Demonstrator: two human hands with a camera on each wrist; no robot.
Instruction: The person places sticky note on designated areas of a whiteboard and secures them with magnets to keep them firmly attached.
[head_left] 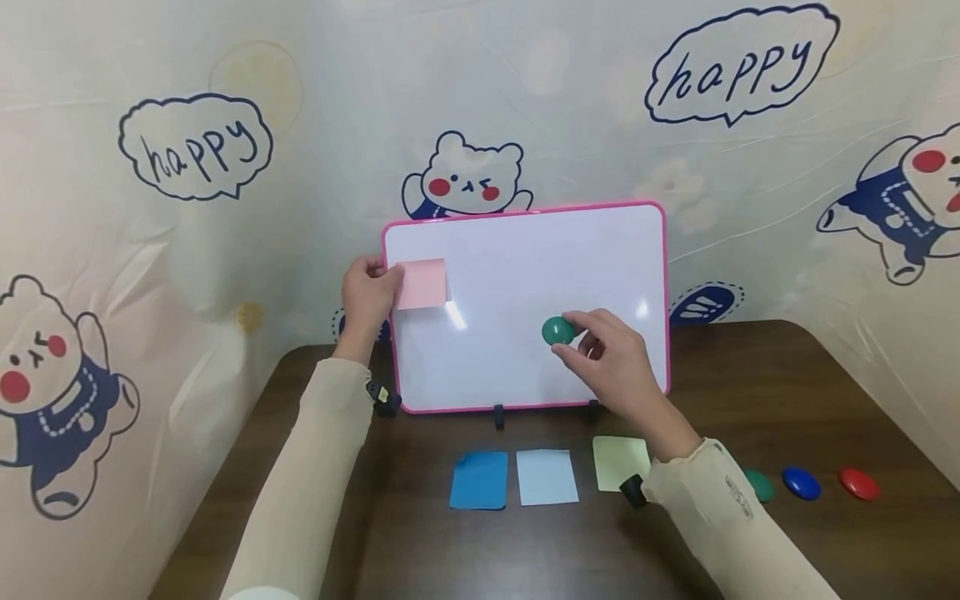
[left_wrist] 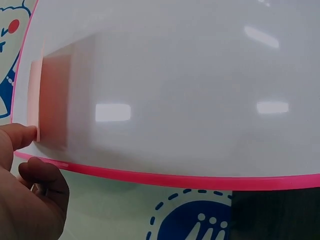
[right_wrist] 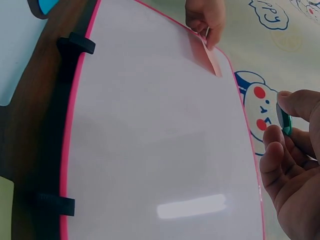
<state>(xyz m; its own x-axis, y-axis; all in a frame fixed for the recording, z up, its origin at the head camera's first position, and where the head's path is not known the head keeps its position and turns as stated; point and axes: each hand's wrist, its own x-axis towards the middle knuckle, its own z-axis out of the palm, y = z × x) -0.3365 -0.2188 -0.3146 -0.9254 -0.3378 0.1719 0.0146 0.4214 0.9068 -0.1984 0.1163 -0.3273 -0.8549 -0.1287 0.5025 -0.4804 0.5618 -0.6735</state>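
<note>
A pink sticky note (head_left: pixel 422 284) is at the left side of a pink-framed whiteboard (head_left: pixel 495 350). My left hand (head_left: pixel 369 300) pinches the note's left edge, its thumb in front and its other fingers by the board's frame. In the left wrist view, the note (left_wrist: pixel 34 102) stands out from the board and throws a shadow on it. My right hand (head_left: pixel 615 358) holds a round green magnet (head_left: pixel 557 331) between thumb and fingers, in front of the board's right half. The right wrist view shows the magnet (right_wrist: pixel 284 119) edge-on, apart from the board surface.
Blue (head_left: pixel 478 481), pale blue (head_left: pixel 547 477) and light green (head_left: pixel 618 462) sticky notes lie on the brown table (head_left: pixel 450 554) before the board. Right of them lie another green magnet (head_left: pixel 760 485), a blue one (head_left: pixel 802 482) and a red one (head_left: pixel 859 483). Black feet (head_left: pixel 499 417) support the board.
</note>
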